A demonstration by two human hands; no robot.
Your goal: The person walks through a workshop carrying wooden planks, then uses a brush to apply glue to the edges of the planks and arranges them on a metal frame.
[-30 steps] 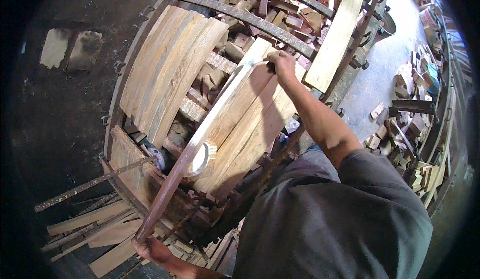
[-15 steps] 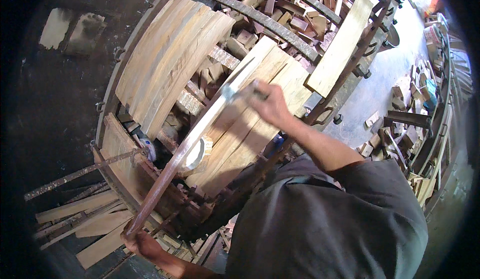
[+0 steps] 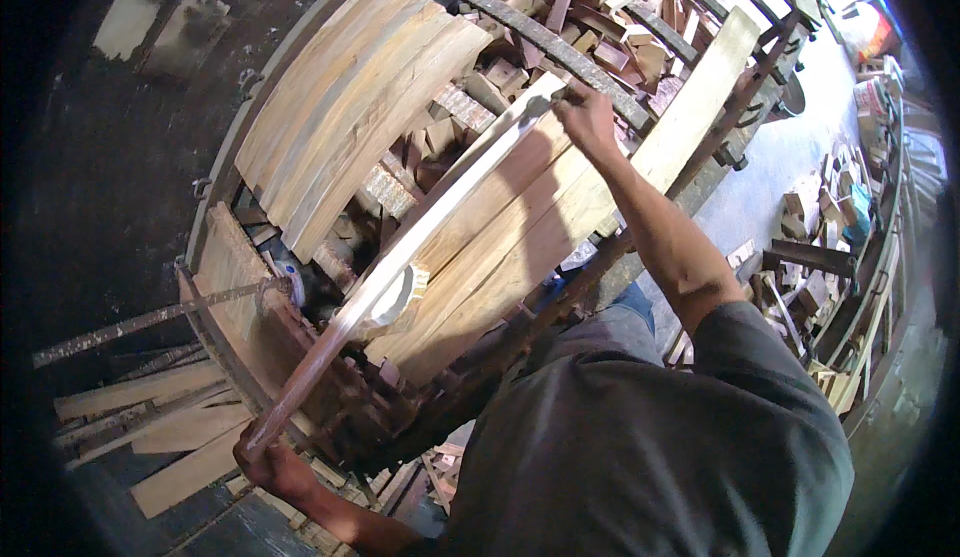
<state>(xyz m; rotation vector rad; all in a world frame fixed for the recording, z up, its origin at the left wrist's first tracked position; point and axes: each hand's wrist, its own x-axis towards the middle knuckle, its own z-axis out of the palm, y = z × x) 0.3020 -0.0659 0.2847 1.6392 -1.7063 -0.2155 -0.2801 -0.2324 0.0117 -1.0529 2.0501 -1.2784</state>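
Across the middle lies a long, narrow wooden board (image 3: 440, 212), seen edge-on and slanting from lower left to upper right. Its edge looks shiny and white over the upper part and reddish brown near the lower end. My left hand (image 3: 275, 469) is closed around that lower end. Near the upper end, my right hand (image 3: 588, 122) grips a small brush-like tool (image 3: 538, 107), its pale head against the board's edge; my fingers partly hide it. Beside the board, a white round container (image 3: 395, 299) sits on wide wooden boards (image 3: 505, 247).
More planks (image 3: 350, 97) lie side by side at upper left. Another plank (image 3: 700, 107) rests along the metal frame (image 3: 520, 32) on the right. Wood offcuts (image 3: 620, 47) fill the space beneath the frame. Loose boards (image 3: 195, 472) lie on the floor at lower left.
My right hand has moved with the brush-like tool up along the board's edge, from about its middle to near its far end. My left hand still holds the lower end.
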